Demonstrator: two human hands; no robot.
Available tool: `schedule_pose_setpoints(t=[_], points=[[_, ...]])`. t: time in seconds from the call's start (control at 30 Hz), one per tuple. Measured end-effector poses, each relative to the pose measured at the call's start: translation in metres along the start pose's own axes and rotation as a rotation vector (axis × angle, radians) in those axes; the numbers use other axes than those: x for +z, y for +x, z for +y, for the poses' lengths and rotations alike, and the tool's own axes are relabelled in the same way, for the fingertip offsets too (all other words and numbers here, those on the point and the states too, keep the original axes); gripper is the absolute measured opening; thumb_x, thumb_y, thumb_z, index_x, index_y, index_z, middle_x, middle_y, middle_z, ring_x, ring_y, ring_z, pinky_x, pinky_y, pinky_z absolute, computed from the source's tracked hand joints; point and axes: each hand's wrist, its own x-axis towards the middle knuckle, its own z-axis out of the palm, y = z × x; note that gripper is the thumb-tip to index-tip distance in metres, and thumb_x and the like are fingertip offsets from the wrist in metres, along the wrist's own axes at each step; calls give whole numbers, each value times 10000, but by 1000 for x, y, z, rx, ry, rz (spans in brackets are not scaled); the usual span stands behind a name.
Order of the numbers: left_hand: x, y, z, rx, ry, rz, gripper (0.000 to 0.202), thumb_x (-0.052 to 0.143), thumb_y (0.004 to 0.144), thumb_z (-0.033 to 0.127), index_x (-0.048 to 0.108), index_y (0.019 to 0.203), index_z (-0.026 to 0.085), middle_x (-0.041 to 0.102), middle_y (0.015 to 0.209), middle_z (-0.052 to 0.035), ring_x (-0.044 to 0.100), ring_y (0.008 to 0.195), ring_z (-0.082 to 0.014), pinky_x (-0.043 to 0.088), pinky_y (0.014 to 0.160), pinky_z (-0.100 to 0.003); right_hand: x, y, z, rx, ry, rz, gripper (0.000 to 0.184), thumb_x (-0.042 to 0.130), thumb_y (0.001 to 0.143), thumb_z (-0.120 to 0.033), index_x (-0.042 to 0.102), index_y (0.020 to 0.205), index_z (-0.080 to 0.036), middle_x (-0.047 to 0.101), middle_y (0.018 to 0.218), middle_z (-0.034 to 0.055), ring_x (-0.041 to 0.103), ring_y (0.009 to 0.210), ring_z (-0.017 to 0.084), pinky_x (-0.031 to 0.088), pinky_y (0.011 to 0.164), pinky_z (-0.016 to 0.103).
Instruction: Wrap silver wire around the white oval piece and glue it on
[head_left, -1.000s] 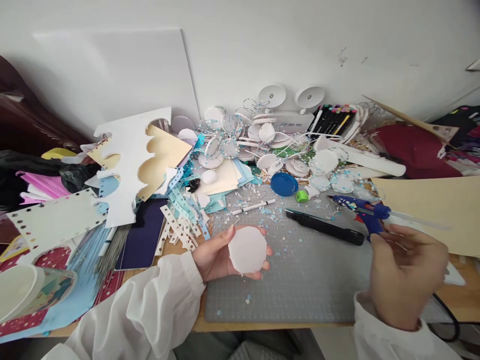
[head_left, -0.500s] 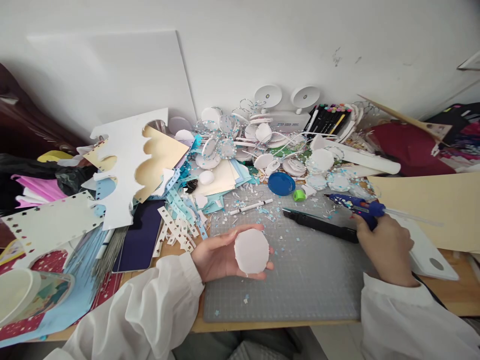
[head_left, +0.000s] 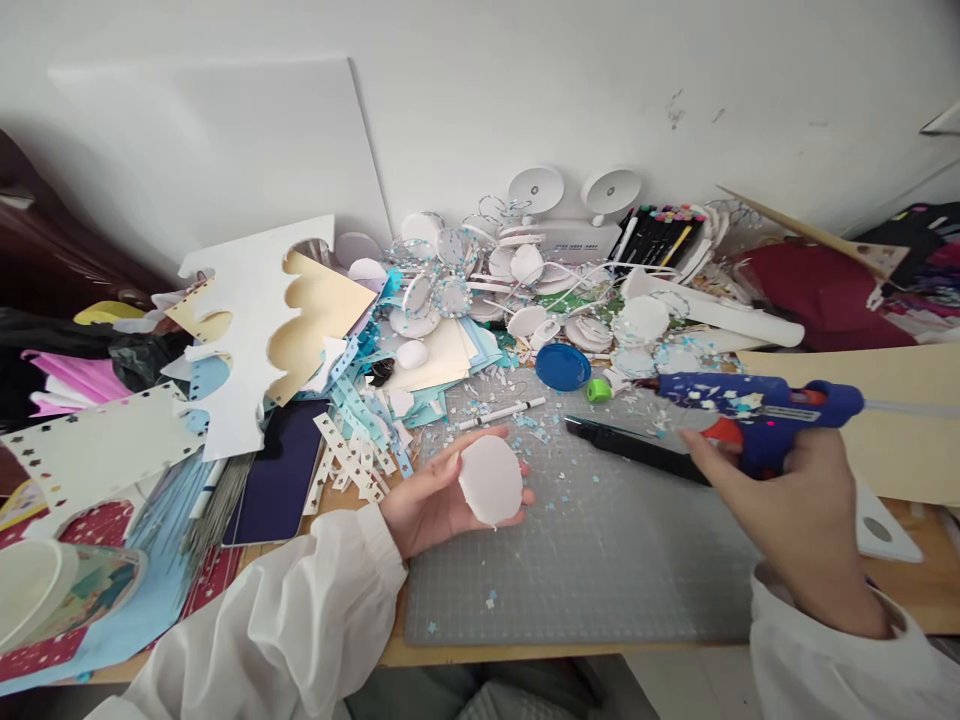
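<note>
A white round disc (head_left: pixel 491 480) rests in my left hand (head_left: pixel 431 505), palm up, with the thumb over its near edge and fingers under it. My right hand (head_left: pixel 802 520) is wrapped round the handle of a blue hot glue gun (head_left: pixel 735 395), thumb by its orange trigger. The gun is raised, its nozzle pointing left, and a clear glue stick (head_left: pixel 911 408) sticks out of its back. Both hands are above a grey cutting mat (head_left: pixel 570 590). A black long case-like object (head_left: pixel 637 447) lies on the mat below the gun.
White discs with beaded wire (head_left: pixel 454 297) are heaped at the back. A blue lid (head_left: pixel 562 368), a green tape roll (head_left: pixel 598 390) and a white pen (head_left: pixel 502 413) lie before them. Punched paper strips (head_left: pixel 352 460) and a plastic cup (head_left: pixel 67 590) are on the left.
My right hand has lifted the glue gun off the table area and brought it closer. My left hand has tilted the disc and shifted slightly left and up.
</note>
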Motion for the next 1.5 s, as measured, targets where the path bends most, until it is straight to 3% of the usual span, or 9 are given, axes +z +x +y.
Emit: schedule_pose_setpoints(t=[0.07,0.2,0.43,0.6,0.8,1.5], points=[[-1,0,-1,19,-2,-6,576,695,801,402,513,1311,205,600,1213,-153,612,1111,-336,442,961,-467,6,-9,-17,-41,89,-24,352,801,543,-375,537,712,-215,569,553,-1,544,451,166,423,436,277],[-3,-1,-1,32,-19,-22,596,728,769,416,546,1287,182,629,1173,-142,618,1104,-324,461,958,-445,26,-23,-39,-348,248,-116,237,718,649,-325,547,774,-218,569,556,-44,527,427,130,465,444,261],[-6,0,-2,16,-80,-39,559,707,770,488,607,1205,151,672,1106,-131,652,1054,-304,497,923,-415,66,-38,-43,-590,392,3,196,693,621,-183,521,703,-226,536,567,-31,530,476,155,421,427,275],[-11,1,-4,-30,-124,-24,589,652,796,546,603,1205,125,685,1077,-125,674,992,-265,526,848,-363,65,-43,-43,-700,515,-219,177,669,650,-139,548,750,-221,601,722,1,597,597,179,479,528,311],[-14,1,-6,-29,-84,0,578,589,838,558,606,1192,101,682,1081,-137,651,994,-265,518,859,-431,62,-42,-43,-777,612,-244,266,703,613,-110,543,794,-220,580,709,-14,570,552,161,456,486,301],[-17,1,-9,-45,-6,48,609,617,784,614,631,1131,114,657,984,-96,655,806,-193,570,678,-302,61,-49,-49,-713,638,-273,317,688,661,-155,546,927,-254,592,701,0,582,549,194,489,494,353]])
